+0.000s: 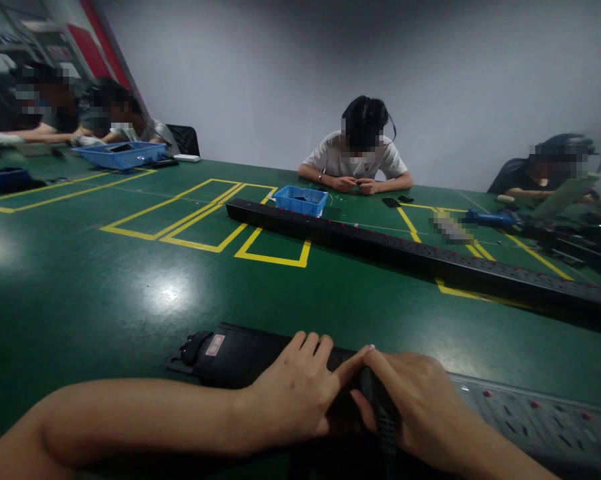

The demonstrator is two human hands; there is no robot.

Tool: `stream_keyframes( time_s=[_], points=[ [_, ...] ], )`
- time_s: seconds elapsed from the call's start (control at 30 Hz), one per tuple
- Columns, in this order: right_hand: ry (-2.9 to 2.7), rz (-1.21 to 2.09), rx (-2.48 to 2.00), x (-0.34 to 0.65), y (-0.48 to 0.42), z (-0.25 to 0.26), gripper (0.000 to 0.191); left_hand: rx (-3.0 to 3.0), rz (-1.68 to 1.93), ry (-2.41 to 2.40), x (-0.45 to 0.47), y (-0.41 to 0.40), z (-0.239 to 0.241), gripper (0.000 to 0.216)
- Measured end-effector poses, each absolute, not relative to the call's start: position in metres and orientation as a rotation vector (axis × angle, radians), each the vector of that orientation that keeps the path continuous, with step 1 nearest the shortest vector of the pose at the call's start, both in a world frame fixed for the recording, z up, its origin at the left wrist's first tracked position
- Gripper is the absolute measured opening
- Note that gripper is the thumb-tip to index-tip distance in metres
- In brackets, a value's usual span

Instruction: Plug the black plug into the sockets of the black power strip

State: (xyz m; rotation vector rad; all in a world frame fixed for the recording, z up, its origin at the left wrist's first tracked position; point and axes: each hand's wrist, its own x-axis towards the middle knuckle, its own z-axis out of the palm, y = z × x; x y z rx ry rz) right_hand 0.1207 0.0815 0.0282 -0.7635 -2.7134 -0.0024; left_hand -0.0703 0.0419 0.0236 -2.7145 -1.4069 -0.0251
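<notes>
A long black power strip [260,350] lies along the near edge of the table, with a white label near its left end and rows of sockets at the right. My left hand [295,390] is closed over its middle, fingertips curled past the far edge. Just to the right, my right hand [423,393] grips a thick black power cord [384,420] with a ribbed sleeve, and its fingertips meet my left index finger. The spot where the cord meets the strip is hidden by my fingers.
Another long black power strip [360,241] crosses the green table [130,293] ahead. Beyond it stands a small blue bin [300,202]; a larger blue bin [123,157] is at far left. People sit along the far side, one [355,157] directly opposite. Yellow tape marks rectangles.
</notes>
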Motion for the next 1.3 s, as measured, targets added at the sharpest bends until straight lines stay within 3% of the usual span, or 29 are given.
stream_keyframes(
  time_s=[1.07, 1.3],
  points=[
    [-2.764, 0.186, -0.850, 0.118, 0.084, 0.032, 0.016, -2.741, 0.001, -1.427, -0.069, 0.043, 0.026, 0.068],
    [-2.156, 0.171, -0.931, 0.131, 0.082, 0.036, 0.007, -2.759, 0.016, -1.391, -0.072, 0.042, 0.028, 0.075]
  ],
)
